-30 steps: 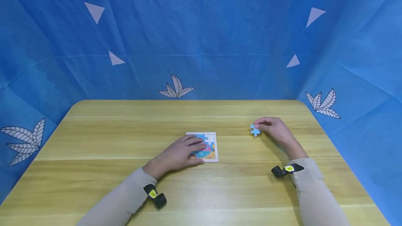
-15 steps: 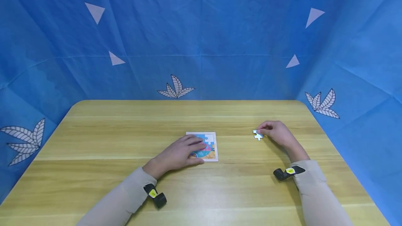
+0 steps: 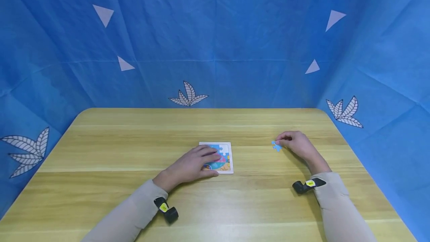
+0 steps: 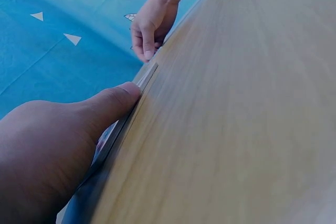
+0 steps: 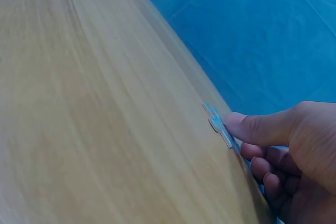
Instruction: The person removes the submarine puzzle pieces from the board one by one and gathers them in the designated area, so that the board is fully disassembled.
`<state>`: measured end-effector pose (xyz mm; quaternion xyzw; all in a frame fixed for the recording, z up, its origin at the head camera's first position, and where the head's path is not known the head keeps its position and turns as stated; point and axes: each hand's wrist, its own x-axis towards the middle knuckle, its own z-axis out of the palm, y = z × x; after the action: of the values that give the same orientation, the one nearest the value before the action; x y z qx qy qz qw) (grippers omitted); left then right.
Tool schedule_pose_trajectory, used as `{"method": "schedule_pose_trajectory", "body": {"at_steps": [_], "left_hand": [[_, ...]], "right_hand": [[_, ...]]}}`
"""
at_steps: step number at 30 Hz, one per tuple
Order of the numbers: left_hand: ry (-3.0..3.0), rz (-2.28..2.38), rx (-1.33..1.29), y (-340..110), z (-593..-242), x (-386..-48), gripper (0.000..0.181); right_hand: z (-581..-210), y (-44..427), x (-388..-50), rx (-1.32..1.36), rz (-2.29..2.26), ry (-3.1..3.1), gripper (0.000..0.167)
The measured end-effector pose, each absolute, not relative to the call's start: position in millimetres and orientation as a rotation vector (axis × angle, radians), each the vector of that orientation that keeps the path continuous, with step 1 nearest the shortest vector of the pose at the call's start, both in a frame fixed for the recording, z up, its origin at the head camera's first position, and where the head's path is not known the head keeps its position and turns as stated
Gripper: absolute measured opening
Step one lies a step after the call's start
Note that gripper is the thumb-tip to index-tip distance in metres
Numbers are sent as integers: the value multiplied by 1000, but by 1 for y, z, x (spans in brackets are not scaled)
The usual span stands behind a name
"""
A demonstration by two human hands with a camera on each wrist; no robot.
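A square jigsaw puzzle [image 3: 227, 170] in a white-rimmed frame lies flat on the table, with a white gap at its upper right corner. My left hand [image 3: 193, 164] rests on its left part, fingers spread over the picture and hiding some of it. In the left wrist view the thumb of my left hand [image 4: 63, 135] lies along the edge of the frame [image 4: 149, 74]. Off to the right, my right hand [image 3: 297, 145] pinches a light blue puzzle piece [image 3: 277, 147] at the table surface. The right wrist view has the thumb on top of the piece [image 5: 216, 121].
The wooden table [image 3: 215, 201] has rounded far corners. Behind it and along the sides hangs a blue cloth [image 3: 255, 40] with printed leaves and white triangles. Each sleeve cuff carries a black strap-on device [image 3: 307, 185].
My right hand has come slightly back toward me and lowered with the puzzle piece, which has turned a little in its fingers. My left hand stays on the puzzle.
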<state>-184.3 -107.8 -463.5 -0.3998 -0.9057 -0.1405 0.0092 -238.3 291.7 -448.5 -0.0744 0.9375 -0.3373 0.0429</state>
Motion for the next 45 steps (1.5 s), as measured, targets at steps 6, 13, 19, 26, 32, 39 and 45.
{"method": "schedule_pose_trajectory", "body": {"at_steps": [6, 13, 19, 26, 32, 39, 45], "left_hand": [[-2851, -409, -1231, -107, -461, -185, 62], [-2831, -406, -1238, -108, -462, -188, 62], [-2794, -418, -1236, -108, -458, -190, 62], [-2802, -414, -1182, -108, -459, -189, 70], [-2854, -379, -1085, -109, -463, -188, 88], [-2919, -363, -983, -108, -464, -186, 101], [-2987, -362, -928, -107, -464, -183, 107]], "right_hand": [[-445, 291, -240, -238, -1043, 2869, 20], [-440, 289, -242, -240, -1061, 2861, 25], [-432, 279, -242, -295, -1051, 2928, 26], [-426, 257, -236, -418, -1094, 2917, 24], [-424, 236, -233, -514, -1114, 2864, 25], [-424, 205, -231, -644, -1114, 2820, 25], [-426, 180, -230, -696, -1111, 2784, 25]]}}
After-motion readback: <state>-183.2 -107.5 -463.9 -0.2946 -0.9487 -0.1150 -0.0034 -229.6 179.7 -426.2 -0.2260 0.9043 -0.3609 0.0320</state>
